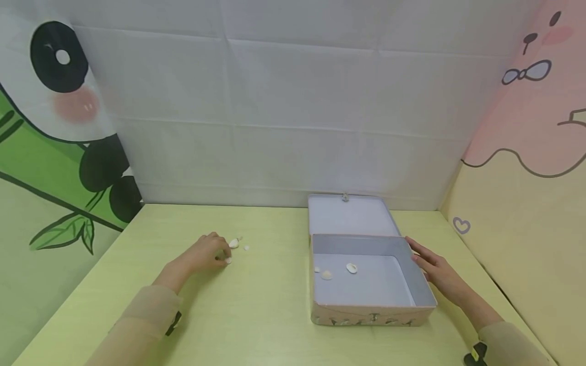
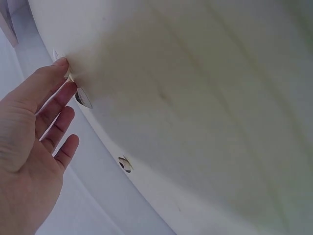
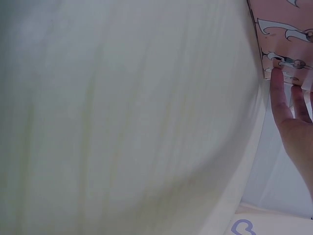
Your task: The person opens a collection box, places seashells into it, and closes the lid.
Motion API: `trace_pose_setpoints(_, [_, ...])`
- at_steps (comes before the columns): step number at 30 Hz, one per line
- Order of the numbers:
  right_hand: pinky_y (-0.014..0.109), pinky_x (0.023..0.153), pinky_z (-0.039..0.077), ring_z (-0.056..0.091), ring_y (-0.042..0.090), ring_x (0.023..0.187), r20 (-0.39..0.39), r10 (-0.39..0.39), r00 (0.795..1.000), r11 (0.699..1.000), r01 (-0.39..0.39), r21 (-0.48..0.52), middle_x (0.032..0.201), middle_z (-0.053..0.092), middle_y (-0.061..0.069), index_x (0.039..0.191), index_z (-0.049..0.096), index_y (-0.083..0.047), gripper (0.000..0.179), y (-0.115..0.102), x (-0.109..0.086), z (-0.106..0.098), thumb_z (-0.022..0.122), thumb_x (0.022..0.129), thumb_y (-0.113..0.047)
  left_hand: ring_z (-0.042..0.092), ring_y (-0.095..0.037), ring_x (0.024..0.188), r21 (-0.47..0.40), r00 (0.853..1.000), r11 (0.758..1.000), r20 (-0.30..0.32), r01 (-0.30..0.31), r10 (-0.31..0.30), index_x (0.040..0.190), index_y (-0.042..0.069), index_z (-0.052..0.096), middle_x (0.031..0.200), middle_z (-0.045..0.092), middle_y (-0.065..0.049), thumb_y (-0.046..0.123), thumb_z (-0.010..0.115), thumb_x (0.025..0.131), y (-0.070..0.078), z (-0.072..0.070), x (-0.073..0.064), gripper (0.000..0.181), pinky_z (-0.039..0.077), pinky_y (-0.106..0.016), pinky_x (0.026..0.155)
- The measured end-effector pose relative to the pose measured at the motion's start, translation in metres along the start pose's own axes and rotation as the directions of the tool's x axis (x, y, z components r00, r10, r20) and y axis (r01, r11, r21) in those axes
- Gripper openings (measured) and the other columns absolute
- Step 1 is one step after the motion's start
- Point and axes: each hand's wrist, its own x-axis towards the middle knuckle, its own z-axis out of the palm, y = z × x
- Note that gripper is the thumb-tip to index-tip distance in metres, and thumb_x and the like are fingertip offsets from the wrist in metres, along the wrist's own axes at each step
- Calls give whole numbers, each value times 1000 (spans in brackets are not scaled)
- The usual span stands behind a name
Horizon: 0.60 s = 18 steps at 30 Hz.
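Observation:
My left hand [image 1: 208,254] is low over the table's left half, pinching a small white seashell [image 1: 228,261] between thumb and index finger. Its other fingers are spread loosely in the left wrist view. Just beyond the fingertips lie a larger white seashell [image 1: 234,243] and a tiny white piece [image 1: 246,248]. A pink patterned box [image 1: 373,315] stands at the right with its lid raised. Inside it are a flat pale shell [image 1: 326,275], an oval shell [image 1: 351,268] and a small white bit [image 1: 317,270]. My right hand [image 1: 437,272] rests with extended fingers against the box's right side.
The raised lid [image 1: 352,216] leans back behind the box, near the white back wall [image 1: 293,127]. Printed panels with cartoon figures border the pale yellow table [image 1: 265,310] on both sides.

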Motion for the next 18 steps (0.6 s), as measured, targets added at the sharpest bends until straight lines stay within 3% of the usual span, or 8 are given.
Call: trace_pose_setpoints(18, [27, 82, 51, 46, -10, 115, 0, -3, 1000, 1000, 3, 10, 154, 9, 25, 152, 17, -14, 52, 0, -1, 0, 36, 104, -20, 53, -23, 88, -97, 999, 995, -27, 20, -22, 90, 14, 70, 88, 62, 5, 14, 73, 82, 9, -12, 3, 9, 42, -46, 82])
